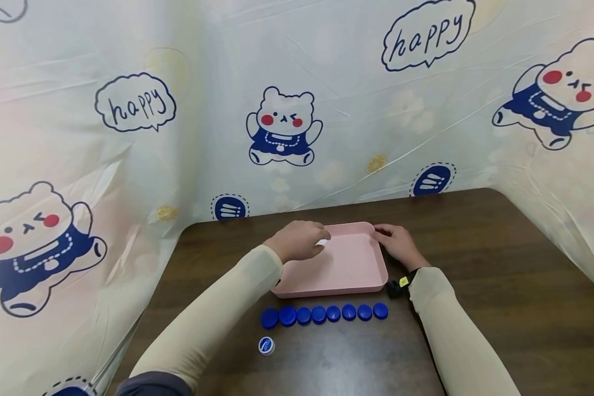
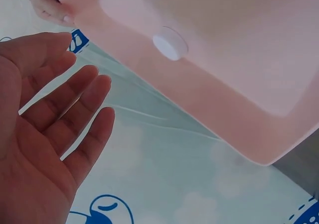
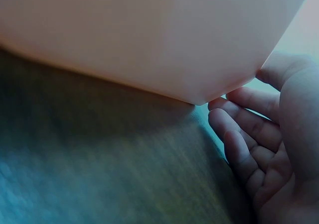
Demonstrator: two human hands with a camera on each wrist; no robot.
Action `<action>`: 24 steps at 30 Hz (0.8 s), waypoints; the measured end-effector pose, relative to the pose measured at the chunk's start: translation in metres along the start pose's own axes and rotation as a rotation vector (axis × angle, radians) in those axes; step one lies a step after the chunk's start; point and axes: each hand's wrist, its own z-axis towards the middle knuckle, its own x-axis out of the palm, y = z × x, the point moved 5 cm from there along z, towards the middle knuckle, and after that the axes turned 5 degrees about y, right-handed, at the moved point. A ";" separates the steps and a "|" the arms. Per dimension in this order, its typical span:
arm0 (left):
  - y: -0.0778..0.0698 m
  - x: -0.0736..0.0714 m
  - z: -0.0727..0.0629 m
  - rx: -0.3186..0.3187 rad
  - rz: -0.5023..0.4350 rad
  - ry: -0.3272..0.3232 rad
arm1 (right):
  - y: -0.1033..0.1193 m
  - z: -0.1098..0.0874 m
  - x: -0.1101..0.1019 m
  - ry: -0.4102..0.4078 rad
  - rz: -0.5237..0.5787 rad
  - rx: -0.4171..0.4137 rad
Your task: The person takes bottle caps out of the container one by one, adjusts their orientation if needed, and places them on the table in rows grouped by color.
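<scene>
A shallow pink tray [image 1: 334,289] sits toward the back of the dark table. Inside it lies one white round cap [image 2: 170,43], near the tray's far wall in the left wrist view. Over the tray hovers my left hand [image 1: 298,241], its fingers [image 2: 92,97] spread and nearly straight, holding nothing, apart from the cap. My right hand [image 1: 398,245] grips the tray's back right corner; in the right wrist view its thumb [image 3: 279,69] meets the rim and the other fingers are bent outside the wall.
In front of the tray runs a row of several blue caps [image 1: 319,314]. A white cap with a blue label [image 1: 266,345] lies nearer, below the row's left end. A printed curtain [image 1: 336,137] hangs close behind the table [image 1: 475,264]. A black wrist strap [image 1: 396,287] is on the right arm.
</scene>
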 end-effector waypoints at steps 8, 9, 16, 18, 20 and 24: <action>0.003 0.005 0.007 -0.037 -0.061 0.043 | 0.001 0.000 -0.002 -0.004 -0.009 0.001; 0.004 0.007 0.008 -0.045 -0.068 0.052 | 0.001 0.000 -0.003 -0.004 -0.010 0.002; 0.012 0.019 0.012 -0.113 -0.116 0.098 | 0.003 -0.001 -0.003 -0.008 -0.018 0.003; 0.015 0.022 0.014 -0.115 -0.113 0.101 | 0.003 0.000 -0.004 -0.010 -0.019 0.003; 0.018 0.026 0.016 -0.115 -0.101 0.108 | 0.002 0.001 -0.004 -0.012 -0.020 0.006; 0.020 0.031 0.019 -0.121 -0.075 0.128 | 0.001 0.001 -0.002 -0.007 -0.020 0.011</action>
